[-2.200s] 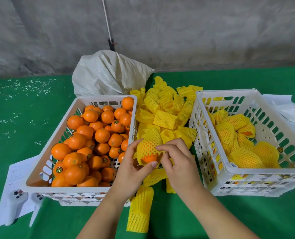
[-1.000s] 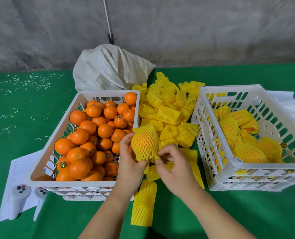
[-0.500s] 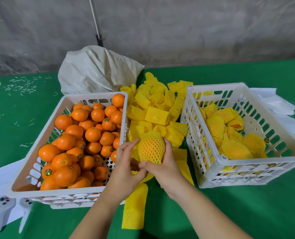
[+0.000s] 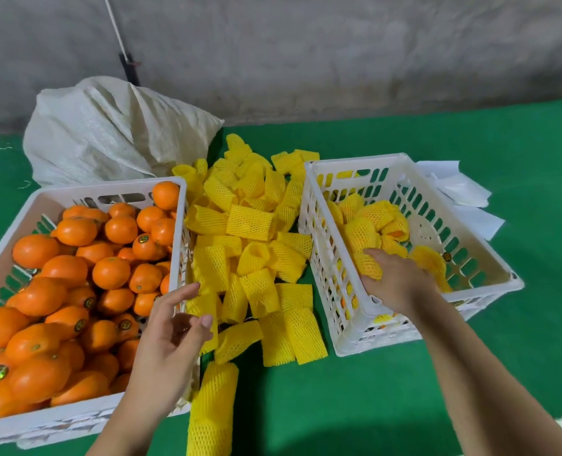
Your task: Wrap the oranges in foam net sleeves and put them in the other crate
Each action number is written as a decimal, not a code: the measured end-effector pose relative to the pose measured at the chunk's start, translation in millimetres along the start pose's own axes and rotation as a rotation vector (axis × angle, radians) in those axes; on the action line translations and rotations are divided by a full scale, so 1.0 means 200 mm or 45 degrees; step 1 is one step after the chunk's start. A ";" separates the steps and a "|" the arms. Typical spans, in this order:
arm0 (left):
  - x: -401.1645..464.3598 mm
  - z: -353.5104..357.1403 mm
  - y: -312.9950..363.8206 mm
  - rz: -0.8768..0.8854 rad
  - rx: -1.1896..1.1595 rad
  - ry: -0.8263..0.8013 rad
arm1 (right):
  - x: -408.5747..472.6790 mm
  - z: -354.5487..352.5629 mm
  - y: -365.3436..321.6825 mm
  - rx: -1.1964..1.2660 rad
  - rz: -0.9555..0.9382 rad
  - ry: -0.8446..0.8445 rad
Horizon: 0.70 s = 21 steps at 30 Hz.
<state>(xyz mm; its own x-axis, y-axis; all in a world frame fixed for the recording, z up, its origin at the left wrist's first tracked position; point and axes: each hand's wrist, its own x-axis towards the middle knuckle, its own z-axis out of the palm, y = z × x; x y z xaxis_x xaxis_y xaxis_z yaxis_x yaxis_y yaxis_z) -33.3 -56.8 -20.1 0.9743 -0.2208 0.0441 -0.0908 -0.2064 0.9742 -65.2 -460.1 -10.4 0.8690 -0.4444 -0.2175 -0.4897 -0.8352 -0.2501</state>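
Observation:
A white crate (image 4: pixel 76 192) on the left is full of bare oranges (image 4: pixel 66 268). Between the crates lies a heap of yellow foam net sleeves (image 4: pixel 250 251). The white crate (image 4: pixel 355 166) on the right holds several sleeved oranges (image 4: pixel 368 225). My right hand (image 4: pixel 394 281) reaches over that crate's near rim, its fingers curled over a wrapped orange (image 4: pixel 368 266) among the others. My left hand (image 4: pixel 174 334) hovers over the left crate's right rim, fingers loosely spread, holding nothing.
A white woven sack (image 4: pixel 108 130) lies behind the left crate against the grey wall. White papers (image 4: pixel 463 195) lie behind the right crate. One long sleeve (image 4: pixel 212 409) lies on the green cloth (image 4: pixel 355 406) near the front edge.
The wrapped orange went from both hands over the sleeve heap into the right crate with my right hand. My left hand let go and stayed near the left crate.

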 end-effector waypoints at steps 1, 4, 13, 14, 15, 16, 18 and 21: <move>0.00 0.00 0.00 -0.021 -0.019 0.003 | 0.01 0.01 -0.01 -0.084 -0.035 -0.025; 0.01 0.00 0.01 -0.068 -0.050 0.007 | 0.03 0.00 -0.04 0.001 -0.022 -0.086; 0.05 0.05 0.04 -0.029 0.052 -0.023 | -0.11 0.01 -0.32 0.733 -0.133 0.366; 0.07 0.07 0.04 -0.002 0.085 -0.043 | -0.13 0.04 -0.39 0.610 -0.238 0.408; 0.10 0.09 0.04 0.029 0.129 -0.062 | -0.14 0.09 -0.46 0.476 -0.358 0.431; 0.13 0.11 0.04 0.059 0.192 -0.080 | -0.13 0.14 -0.54 0.388 -0.465 0.421; 0.20 0.13 0.04 0.124 0.358 -0.106 | -0.09 0.24 -0.65 0.333 -0.559 0.282; 0.30 0.10 0.00 0.263 0.535 -0.110 | 0.06 0.43 -0.75 0.309 -0.376 -0.186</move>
<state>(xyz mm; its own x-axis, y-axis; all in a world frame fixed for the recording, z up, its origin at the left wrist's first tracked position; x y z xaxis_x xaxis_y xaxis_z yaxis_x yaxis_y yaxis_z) 21.2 -90.1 -21.3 0.9080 -0.3725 0.1916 -0.3736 -0.5134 0.7725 11.5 -312.4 -56.6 0.9641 -0.1319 -0.2303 -0.2385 -0.8113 -0.5337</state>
